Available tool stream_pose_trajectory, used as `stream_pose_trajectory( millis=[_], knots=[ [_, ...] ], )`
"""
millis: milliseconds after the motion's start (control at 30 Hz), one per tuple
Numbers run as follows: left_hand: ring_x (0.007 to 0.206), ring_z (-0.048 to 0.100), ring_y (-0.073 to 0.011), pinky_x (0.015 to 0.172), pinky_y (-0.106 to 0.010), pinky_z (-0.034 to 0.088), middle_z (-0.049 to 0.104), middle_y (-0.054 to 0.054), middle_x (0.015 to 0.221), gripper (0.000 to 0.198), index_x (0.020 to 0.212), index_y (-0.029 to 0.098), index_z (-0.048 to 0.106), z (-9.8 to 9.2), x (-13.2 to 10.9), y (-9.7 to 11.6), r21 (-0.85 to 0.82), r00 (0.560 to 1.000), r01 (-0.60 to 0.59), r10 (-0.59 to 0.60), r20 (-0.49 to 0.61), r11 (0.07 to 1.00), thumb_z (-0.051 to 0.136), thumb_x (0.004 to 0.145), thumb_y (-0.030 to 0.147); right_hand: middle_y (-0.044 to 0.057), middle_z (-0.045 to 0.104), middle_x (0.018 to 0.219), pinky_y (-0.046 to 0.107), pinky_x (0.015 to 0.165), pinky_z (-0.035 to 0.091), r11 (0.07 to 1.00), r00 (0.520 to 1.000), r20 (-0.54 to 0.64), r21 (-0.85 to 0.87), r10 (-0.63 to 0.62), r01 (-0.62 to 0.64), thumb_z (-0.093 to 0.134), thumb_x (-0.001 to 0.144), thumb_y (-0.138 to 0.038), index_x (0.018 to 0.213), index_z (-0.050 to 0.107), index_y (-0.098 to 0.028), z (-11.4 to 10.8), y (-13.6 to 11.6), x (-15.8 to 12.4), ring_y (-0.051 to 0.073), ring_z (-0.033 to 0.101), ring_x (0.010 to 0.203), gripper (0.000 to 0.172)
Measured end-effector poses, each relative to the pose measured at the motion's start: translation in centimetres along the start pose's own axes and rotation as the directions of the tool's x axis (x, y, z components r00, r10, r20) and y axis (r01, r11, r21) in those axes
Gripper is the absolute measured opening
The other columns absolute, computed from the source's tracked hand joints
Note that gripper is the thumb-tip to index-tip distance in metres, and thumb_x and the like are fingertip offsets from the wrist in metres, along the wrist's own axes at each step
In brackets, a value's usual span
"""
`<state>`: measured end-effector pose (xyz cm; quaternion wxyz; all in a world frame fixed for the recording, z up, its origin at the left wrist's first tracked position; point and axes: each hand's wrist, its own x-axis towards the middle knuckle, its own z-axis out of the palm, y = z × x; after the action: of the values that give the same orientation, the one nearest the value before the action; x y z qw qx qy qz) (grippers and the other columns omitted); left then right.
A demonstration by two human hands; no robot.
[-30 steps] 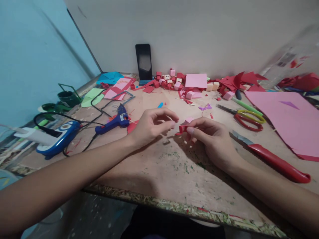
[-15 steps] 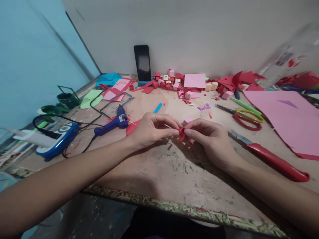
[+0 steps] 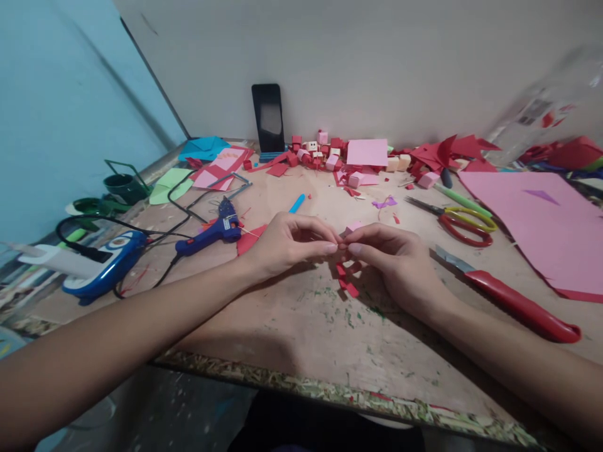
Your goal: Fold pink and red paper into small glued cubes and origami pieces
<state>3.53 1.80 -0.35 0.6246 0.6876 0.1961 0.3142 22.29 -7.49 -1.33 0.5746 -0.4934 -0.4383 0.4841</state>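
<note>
Red paper, a narrow folded strip (image 3: 347,284) with creased angular bends, lies just below the meeting fingertips of the left hand (image 3: 293,242) and right hand (image 3: 401,258); whether either pinches anything cannot be told. Left of the strip: blue plastic glue gun (image 3: 211,236); right: smooth red-handled metal cutter (image 3: 518,302); beyond: pale pink paper piece (image 3: 352,226), partly hidden by fingers.

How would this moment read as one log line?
left hand: pinched; right hand: pinched, close against left; red strip: just below, hold unclear; glue gun: left side; scissors: right side
</note>
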Motion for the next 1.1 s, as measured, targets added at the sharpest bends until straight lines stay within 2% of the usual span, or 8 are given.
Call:
stream_pose_trajectory(
  millis=[100, 167, 267, 367, 500, 800, 900, 1100],
  knots=[
    [0.084, 0.072, -0.0174, 0.078, -0.028, 0.057, 0.078, -0.007, 0.092, 0.002, 0.083, 0.016, 0.079, -0.3, -0.1, 0.3, 0.189, 0.994, -0.105, 0.097, 0.055, 0.976, 0.079, 0.082, 0.017, 0.004, 0.079, 0.086, 0.024, 0.061, 0.058, 0.999, 0.999, -0.038, 0.052, 0.003, -0.001, 0.087, 0.078, -0.028, 0.087, 0.080, -0.020, -0.1, 0.2, 0.2, 0.015, 0.073, 0.070, 0.013],
    [0.089, 0.072, -0.0180, 0.082, -0.028, 0.056, 0.077, -0.008, 0.094, 0.004, 0.087, 0.016, 0.079, -0.4, -0.4, 0.7, 0.342, 0.967, -0.240, 0.194, 0.165, 0.908, 0.075, 0.085, 0.015, 0.004, 0.079, 0.085, 0.022, 0.060, 0.057, 0.995, 0.999, -0.041, 0.095, 0.013, -0.009, 0.087, 0.078, -0.027, 0.086, 0.080, -0.020, -0.1, 0.3, 0.3, 0.014, 0.073, 0.070, 0.013],
    [0.092, 0.072, -0.0182, 0.085, -0.030, 0.055, 0.076, -0.009, 0.099, 0.009, 0.093, 0.016, 0.077, -0.2, -0.9, 1.1, 0.467, 0.872, -0.469, 0.310, 0.379, 0.750, 0.069, 0.091, 0.013, 0.005, 0.079, 0.085, 0.021, 0.059, 0.056, 0.994, 0.999, -0.042, 0.110, 0.023, -0.018, 0.087, 0.077, -0.028, 0.086, 0.080, -0.020, -0.1, 0.3, 0.2, 0.014, 0.072, 0.071, 0.014],
    [0.094, 0.070, -0.0193, 0.087, -0.032, 0.053, 0.075, -0.009, 0.100, 0.009, 0.096, 0.017, 0.075, 0.2, -1.4, 1.2, 0.534, 0.798, -0.587, 0.321, 0.511, 0.609, 0.068, 0.094, 0.013, 0.005, 0.079, 0.088, 0.021, 0.059, 0.056, 0.995, 0.999, -0.051, 0.102, 0.012, -0.006, 0.087, 0.077, -0.027, 0.085, 0.080, -0.019, -0.1, 0.3, 0.1, 0.014, 0.070, 0.071, 0.014],
    [0.094, 0.069, -0.0200, 0.088, -0.032, 0.052, 0.076, -0.007, 0.099, 0.005, 0.097, 0.017, 0.074, 0.8, -1.5, 0.6, 0.602, 0.795, -0.596, 0.286, 0.535, 0.531, 0.070, 0.095, 0.018, 0.006, 0.079, 0.091, 0.022, 0.061, 0.057, 0.997, 0.998, -0.060, 0.081, 0.005, 0.000, 0.086, 0.077, -0.027, 0.084, 0.080, -0.019, -0.2, 0.4, 0.2, 0.014, 0.070, 0.074, 0.013],
    [0.093, 0.067, -0.0180, 0.090, -0.033, 0.046, 0.076, -0.006, 0.103, 0.010, 0.101, 0.016, 0.074, 1.4, -1.6, 0.2, 0.652, 0.817, -0.572, 0.283, 0.502, 0.498, 0.066, 0.099, 0.022, 0.005, 0.079, 0.091, 0.020, 0.059, 0.056, 0.998, 0.998, -0.065, 0.068, 0.005, -0.001, 0.086, 0.076, -0.027, 0.084, 0.081, -0.020, -0.1, 0.3, 0.1, 0.012, 0.069, 0.069, 0.012],
    [0.096, 0.067, -0.0190, 0.089, -0.034, 0.044, 0.076, -0.006, 0.108, 0.013, 0.107, 0.017, 0.074, 1.5, -1.6, 0.2, 0.658, 0.814, -0.577, 0.272, 0.513, 0.485, 0.069, 0.097, 0.023, 0.005, 0.079, 0.091, 0.020, 0.059, 0.056, 0.998, 0.998, -0.063, 0.057, 0.017, -0.013, 0.087, 0.076, -0.028, 0.084, 0.081, -0.020, 0.0, 0.2, 0.1, 0.012, 0.069, 0.070, 0.013],
    [0.096, 0.064, -0.0214, 0.091, -0.036, 0.045, 0.073, -0.009, 0.101, 0.016, 0.100, 0.015, 0.077, 1.9, -1.5, 0.0, 0.670, 0.794, -0.606, 0.275, 0.543, 0.428, 0.065, 0.100, 0.025, 0.004, 0.079, 0.089, 0.020, 0.060, 0.056, 0.998, 0.998, -0.061, 0.063, 0.011, -0.007, 0.088, 0.075, -0.030, 0.085, 0.081, -0.020, 0.1, 0.2, 0.2, 0.013, 0.070, 0.071, 0.015]
  ],
)
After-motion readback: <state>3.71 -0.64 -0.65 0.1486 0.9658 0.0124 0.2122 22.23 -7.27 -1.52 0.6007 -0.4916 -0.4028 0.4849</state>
